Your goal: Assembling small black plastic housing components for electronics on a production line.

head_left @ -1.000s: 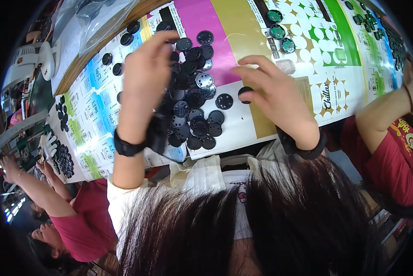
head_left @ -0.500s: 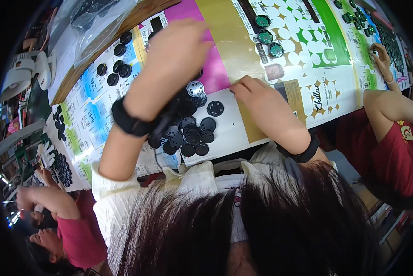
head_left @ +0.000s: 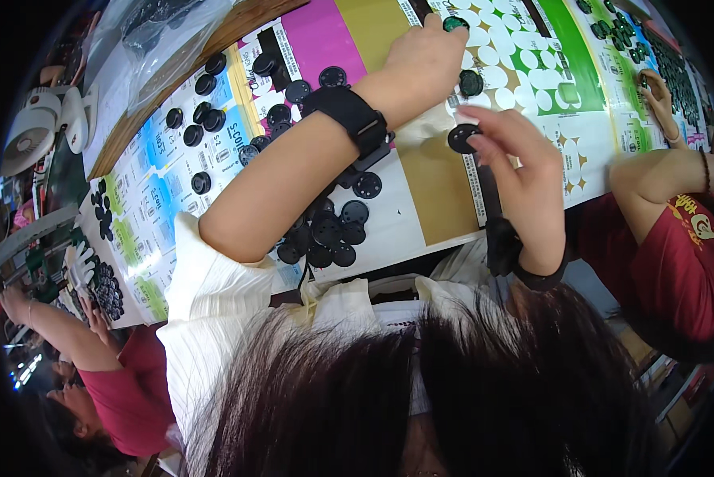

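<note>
My left hand (head_left: 427, 60) reaches to the far middle of the table, fingers curled round the edge of a round black part with a green top (head_left: 455, 24). The hand hides some of that part. A similar dark green part (head_left: 470, 83) lies just right of the left hand. In my right hand (head_left: 525, 159), thumb and fingers pinch a flat black disc with small holes (head_left: 462, 138) above the gold strip. Under and beside my left forearm lies a heap of black discs (head_left: 327, 229). Other discs (head_left: 333, 77) lie loose beyond the wristband.
Printed sheets (head_left: 444, 211) cover the table. Black round caps (head_left: 214, 121) stand at the left, near a wooden strip (head_left: 174, 87) and clear plastic (head_left: 174, 48). A white fan (head_left: 35, 127) is far left. People in red (head_left: 651, 246) sit on both sides.
My left hand has moved right, from above the pink strip to the green-topped parts. My right hand has lifted and turned, and a black disc now shows in its fingers.
</note>
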`<act>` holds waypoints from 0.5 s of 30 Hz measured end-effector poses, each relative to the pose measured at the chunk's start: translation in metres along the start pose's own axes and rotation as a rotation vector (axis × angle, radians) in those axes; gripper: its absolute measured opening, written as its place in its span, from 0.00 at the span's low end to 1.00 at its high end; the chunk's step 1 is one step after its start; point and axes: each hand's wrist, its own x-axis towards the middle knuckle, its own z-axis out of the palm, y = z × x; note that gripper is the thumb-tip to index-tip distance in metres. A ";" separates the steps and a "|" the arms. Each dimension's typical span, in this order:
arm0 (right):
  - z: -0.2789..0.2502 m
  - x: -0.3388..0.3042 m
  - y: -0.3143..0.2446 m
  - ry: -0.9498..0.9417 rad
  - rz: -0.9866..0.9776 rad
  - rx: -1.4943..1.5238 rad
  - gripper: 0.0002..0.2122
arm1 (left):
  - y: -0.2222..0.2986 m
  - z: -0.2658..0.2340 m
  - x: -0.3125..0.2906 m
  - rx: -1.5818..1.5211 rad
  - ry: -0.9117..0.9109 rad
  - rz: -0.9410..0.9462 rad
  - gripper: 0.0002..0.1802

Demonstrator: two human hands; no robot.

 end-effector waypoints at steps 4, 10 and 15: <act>-0.003 0.002 -0.006 0.143 0.141 0.431 0.10 | -0.005 -0.033 -0.014 -0.067 -0.072 0.071 0.15; -0.002 0.002 -0.015 0.186 0.121 0.637 0.09 | 0.017 -0.095 -0.057 -0.755 -0.293 -0.185 0.21; 0.007 0.003 -0.022 0.128 0.121 0.631 0.08 | 0.031 -0.110 -0.086 -1.069 -0.319 -0.377 0.24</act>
